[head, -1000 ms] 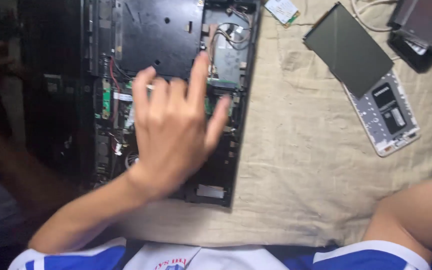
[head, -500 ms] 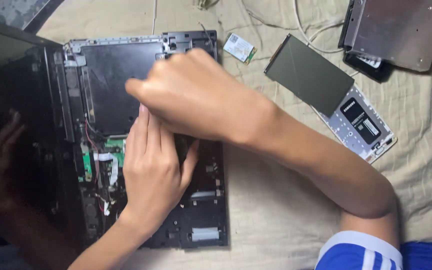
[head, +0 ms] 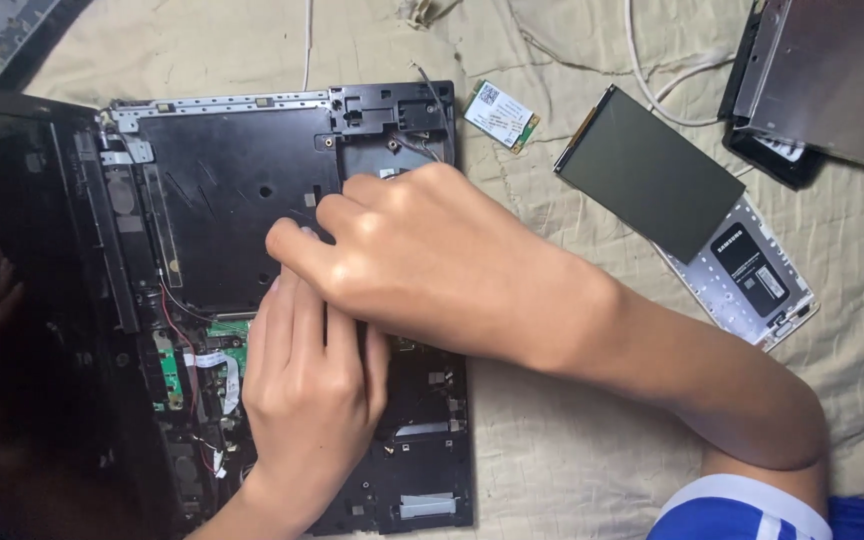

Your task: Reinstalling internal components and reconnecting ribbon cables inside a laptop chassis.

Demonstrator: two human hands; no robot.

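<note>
Left hand (head: 307, 385): nearest the viewer, palm down on the near half of the opened laptop base (head: 252, 200), fingers straight and pointing far; it presses flat and grips nothing that shows.
Right hand (head: 422, 260): crosses from the right over the left fingertips, knuckles bent, fingertips curled down onto the middle of the base; whether it pinches a part cannot be told, since the fingertips are hidden.
Laptop base: lies on a beige quilted cloth (head: 572, 460), dark inner tray exposed, a metal strip along its far edge; its screen (head: 22, 300) lies opened flat to the left.
Green circuit board (head: 227, 335): just left of the left hand, with a white ribbon cable (head: 217, 365) and thin red and black wires (head: 177, 315) beside it.
Risk, wiring: both hands bear down close to these leads; a slip or sideways pull could likely tear the ribbon or snag a wire.
Risk, sight: the right hand covers its own contact point, so force may be misjudged and a clip could crack.
Phone frame with dark panel (head: 687, 215): right of the base, well apart; the forearm sweeping back could knock it.
Small green card (head: 500, 115): far, just beyond the base's far right corner, loose on the cloth and easily lost in its folds.
Silver drive casing (head: 832, 75): far right corner.
</note>
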